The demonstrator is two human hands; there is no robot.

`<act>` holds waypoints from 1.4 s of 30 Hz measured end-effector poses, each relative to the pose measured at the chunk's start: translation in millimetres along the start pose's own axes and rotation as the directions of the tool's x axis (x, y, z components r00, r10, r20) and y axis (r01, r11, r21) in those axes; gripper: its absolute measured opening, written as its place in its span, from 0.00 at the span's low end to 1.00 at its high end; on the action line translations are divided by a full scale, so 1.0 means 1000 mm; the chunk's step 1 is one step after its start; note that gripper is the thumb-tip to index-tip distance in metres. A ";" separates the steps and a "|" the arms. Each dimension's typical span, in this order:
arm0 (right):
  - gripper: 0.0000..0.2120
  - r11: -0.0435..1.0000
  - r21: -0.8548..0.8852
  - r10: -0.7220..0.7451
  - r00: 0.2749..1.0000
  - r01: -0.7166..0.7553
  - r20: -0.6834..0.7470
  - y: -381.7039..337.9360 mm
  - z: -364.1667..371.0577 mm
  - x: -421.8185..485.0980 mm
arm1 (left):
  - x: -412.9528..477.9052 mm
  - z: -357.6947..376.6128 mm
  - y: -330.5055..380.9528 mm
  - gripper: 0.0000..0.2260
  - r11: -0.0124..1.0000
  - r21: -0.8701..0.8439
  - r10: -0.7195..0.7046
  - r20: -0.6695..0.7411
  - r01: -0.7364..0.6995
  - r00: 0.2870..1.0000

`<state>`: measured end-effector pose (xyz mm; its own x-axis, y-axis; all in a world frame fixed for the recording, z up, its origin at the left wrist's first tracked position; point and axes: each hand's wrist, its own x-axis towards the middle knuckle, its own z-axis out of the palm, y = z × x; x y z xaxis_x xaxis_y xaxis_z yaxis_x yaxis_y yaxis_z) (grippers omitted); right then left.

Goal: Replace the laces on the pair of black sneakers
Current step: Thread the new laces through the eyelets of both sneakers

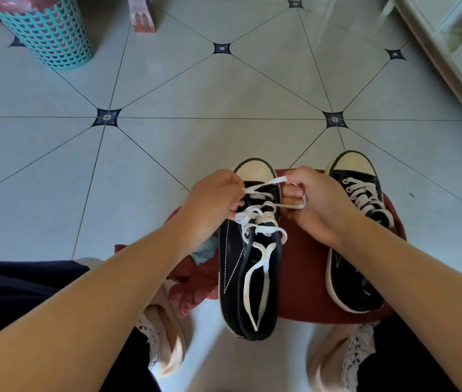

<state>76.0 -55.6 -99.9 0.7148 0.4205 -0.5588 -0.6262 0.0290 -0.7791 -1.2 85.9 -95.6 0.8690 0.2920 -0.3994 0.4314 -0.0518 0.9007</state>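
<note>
Between the hands, the black canvas sneaker [236,267] lay on a round red stool [307,267]. The left hand [215,195] and right hand [318,199] each pinched 1 strand of its flat white lace [262,219]; uneven pulling could have dragged an end from its eyelet.

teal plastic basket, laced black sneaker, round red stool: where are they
teal plastic basket [51,35]: head view, side wall
laced black sneaker [350,165]: head view, cream toe cap
round red stool [306,264]: head view, bare seat
</note>
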 end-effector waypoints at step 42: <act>0.08 0.576 -0.764 -0.271 0.949 0.292 0.159 0.006 -0.008 -0.029 | -0.010 0.001 -0.005 0.09 0.950 0.298 0.107 -0.044 -0.089 0.993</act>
<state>54.4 -75.0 -90.4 0.7988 0.5354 -0.2743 0.0863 -0.5532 -0.8286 -11.2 82.4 -96.0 0.8984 0.3270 -0.2932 0.4052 -0.3596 0.8405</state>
